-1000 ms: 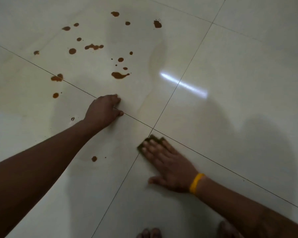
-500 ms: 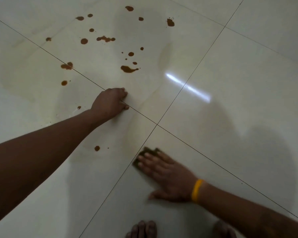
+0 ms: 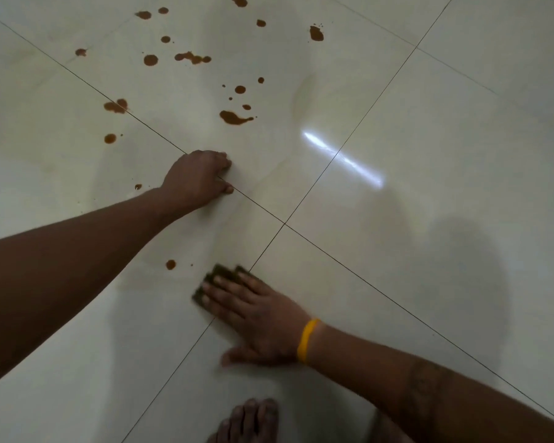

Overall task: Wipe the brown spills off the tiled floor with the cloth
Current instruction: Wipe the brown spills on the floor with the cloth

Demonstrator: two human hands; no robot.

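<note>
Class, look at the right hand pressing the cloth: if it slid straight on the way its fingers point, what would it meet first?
Probably the lone brown spot, just beyond the cloth under the right hand, though it may pass slightly beside it.

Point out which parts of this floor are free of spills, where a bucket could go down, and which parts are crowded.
The tiles right of the long grout line, around the light glare, are spotless. So is the patch between the right hand on the cloth and the foot. Crowded: brown spills scatter beyond the left hand; one drop sits beside the cloth.

Right hand (image 3: 259, 318) flat on cloth (image 3: 216, 278), near brown spills (image 3: 170, 264).
</note>
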